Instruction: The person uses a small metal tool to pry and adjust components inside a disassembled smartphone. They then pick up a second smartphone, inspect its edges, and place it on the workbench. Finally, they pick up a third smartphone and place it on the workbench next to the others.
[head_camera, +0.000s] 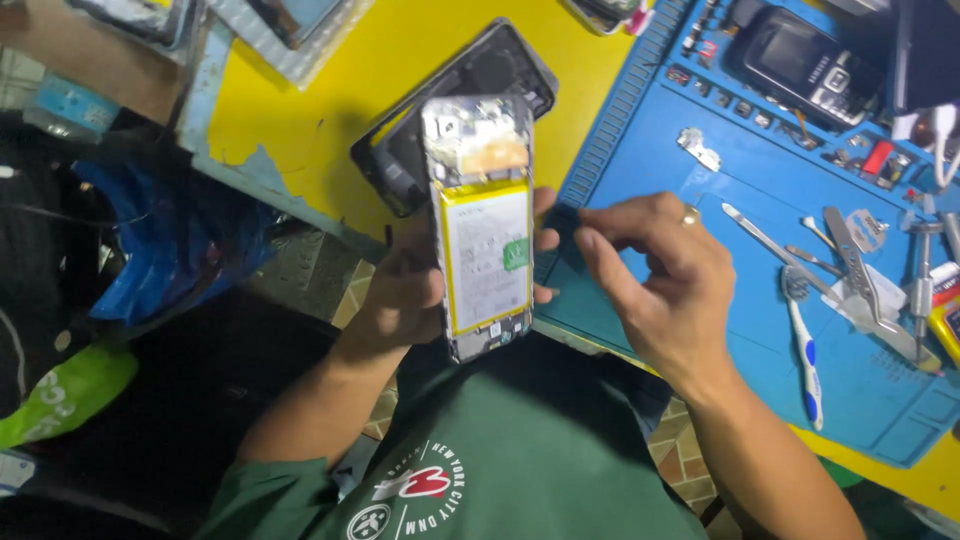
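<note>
Both hands off the mat (700, 250) edge: left hand (405, 290) gripping opened phone (485, 225), right hand (650, 270) seemingly pinched empty.

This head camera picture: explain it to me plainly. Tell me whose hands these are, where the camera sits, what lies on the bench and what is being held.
The camera is worn on a person's head and looks down, so both hands belong to that person, who wears a green shirt. The left hand holds an opened phone upright, back cover off, so its large white battery and circuit board show. The right hand, with a ring on one finger, is pinched beside the phone's edge; whether it holds some small part is too hard to tell. Behind the phone, a dark back cover lies on the yellow table. To the right is a blue work mat bearing tweezers, a toothbrush, a small screwdriver and an old keypad phone.
</note>
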